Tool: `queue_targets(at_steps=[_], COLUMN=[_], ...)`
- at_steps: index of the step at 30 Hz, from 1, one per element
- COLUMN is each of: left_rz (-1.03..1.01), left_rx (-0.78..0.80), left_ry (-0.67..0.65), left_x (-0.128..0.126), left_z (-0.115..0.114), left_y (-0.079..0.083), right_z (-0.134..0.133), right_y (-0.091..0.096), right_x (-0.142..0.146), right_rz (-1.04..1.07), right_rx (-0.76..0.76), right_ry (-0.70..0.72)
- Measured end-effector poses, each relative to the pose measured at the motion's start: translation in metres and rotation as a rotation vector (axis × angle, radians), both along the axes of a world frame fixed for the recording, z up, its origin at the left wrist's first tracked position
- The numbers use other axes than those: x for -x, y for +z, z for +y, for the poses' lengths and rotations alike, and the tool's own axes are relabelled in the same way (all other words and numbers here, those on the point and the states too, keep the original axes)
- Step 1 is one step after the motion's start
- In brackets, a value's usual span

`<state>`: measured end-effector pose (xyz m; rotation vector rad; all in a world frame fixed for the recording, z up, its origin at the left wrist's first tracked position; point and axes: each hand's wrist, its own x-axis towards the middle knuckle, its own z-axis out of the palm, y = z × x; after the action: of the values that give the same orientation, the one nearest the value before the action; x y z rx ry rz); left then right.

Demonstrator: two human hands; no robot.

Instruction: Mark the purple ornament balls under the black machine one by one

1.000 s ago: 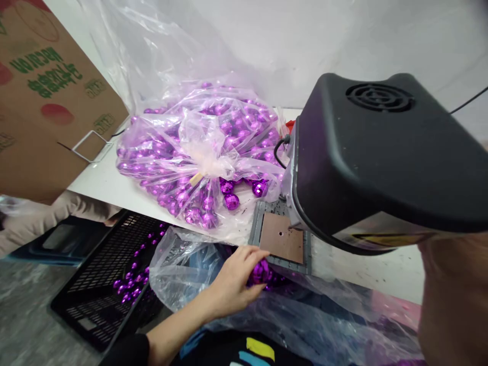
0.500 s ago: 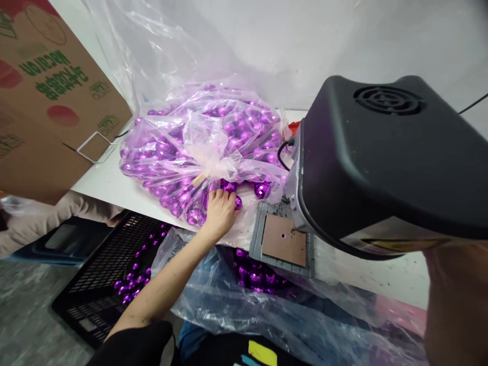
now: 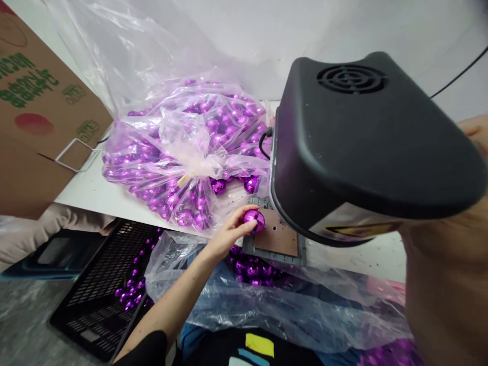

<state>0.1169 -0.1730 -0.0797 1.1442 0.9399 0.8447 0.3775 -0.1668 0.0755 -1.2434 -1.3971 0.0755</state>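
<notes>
My left hand pinches a shiny purple mirror-ball bauble between thumb and fingers. The bauble is over the left edge of a brown plate with a small hole, set on a grey base. Above and to the right looms a black machine housing with a round vent. My right forearm rises along the right side, and a bit of my right hand shows behind the housing; its fingers are hidden. Two loose purple baubles lie by the bag's opening.
A large clear plastic bag of purple baubles covers the table's left part. A cardboard box stands at left. Below are a black crate with baubles and a plastic sheet over my lap. Another person's sleeve shows at left.
My left hand has moved right from the baubles by the bag to the brown plate, carrying one bauble. The camera view has shifted slightly, and part of my right hand now shows behind the machine.
</notes>
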Motion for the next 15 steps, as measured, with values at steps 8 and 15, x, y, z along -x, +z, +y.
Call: queue_targets(at_steps=[8,15], left_rz=[0.422,0.641], left_rx=[-0.429,-0.634], left_ry=[-0.010,-0.060], left_x=[-0.035,-0.051], left_z=[-0.003,-0.005], left_y=[-0.022,-0.019], right_z=[0.002,0.002], right_y=[0.006,0.006], right_x=[0.003,0.003], right_rz=[0.055,0.055], right_rx=[0.014,0.012], right_ry=[-0.041,-0.031])
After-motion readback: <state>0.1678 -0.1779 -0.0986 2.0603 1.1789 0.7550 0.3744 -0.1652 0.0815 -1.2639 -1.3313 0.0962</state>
